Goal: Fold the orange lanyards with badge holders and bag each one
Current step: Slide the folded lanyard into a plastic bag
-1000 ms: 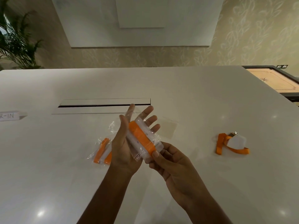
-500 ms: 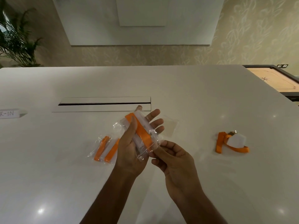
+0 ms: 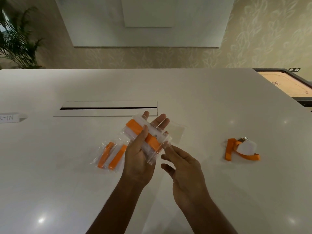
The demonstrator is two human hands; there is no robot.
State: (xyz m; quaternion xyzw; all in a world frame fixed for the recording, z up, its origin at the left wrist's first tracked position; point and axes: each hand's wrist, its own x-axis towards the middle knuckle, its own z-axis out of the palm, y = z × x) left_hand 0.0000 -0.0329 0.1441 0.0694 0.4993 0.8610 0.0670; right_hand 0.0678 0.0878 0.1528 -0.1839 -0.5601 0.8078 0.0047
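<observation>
My left hand holds a clear bag with a folded orange lanyard and badge holder inside, the thumb pressing across the orange strap and the fingers spread behind it. My right hand hovers just to the right of the bag's lower corner with its fingers relaxed, off the plastic. A second bagged lanyard lies on the white table left of my left hand. A loose orange lanyard with a white badge holder lies unbagged at the right.
An empty clear bag lies flat behind my left fingers. A long slot runs across the table further back. A white label sits at the left edge. A carrom board stands beyond the table's right side.
My right hand has let go of the bag's lower end and drawn back slightly. My left hand has turned the bag so its thumb lies across the strap.
</observation>
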